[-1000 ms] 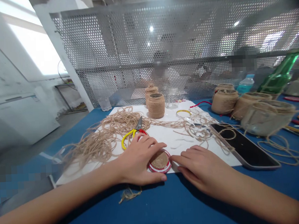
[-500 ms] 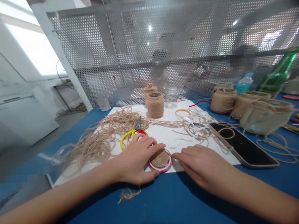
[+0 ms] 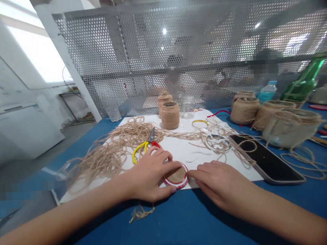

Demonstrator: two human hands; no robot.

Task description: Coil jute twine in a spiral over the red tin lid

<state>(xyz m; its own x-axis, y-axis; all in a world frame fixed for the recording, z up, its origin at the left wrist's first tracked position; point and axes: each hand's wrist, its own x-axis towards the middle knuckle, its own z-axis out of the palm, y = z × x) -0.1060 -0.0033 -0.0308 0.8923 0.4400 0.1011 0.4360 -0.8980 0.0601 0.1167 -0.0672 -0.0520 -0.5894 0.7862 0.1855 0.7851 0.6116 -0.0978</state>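
A round lid (image 3: 177, 175) with a red-and-white rim and coiled jute twine inside lies at the white sheet's front edge. My left hand (image 3: 152, 175) curves over its left side, thumb at the near rim and fingers across the far part. At the right rim, my right hand (image 3: 218, 179) has its index fingertip against or very near the edge. Its fingers are bent and close together; whether they pinch anything is hidden. Just beyond my left hand lie scissors (image 3: 147, 146) with yellow and red handles, blades pointing away.
A tangle of jute twine (image 3: 107, 153) spreads at left. Twine-wrapped jars (image 3: 170, 116) stand behind. To the right are a phone (image 3: 265, 157), a partly wrapped glass jar (image 3: 285, 131) and a green bottle (image 3: 302, 80). A perforated metal screen (image 3: 138, 51) closes the back.
Both hands stay around the lid with only slight shifts. The left fingers have drawn back a little, and the lid sits marginally farther right.
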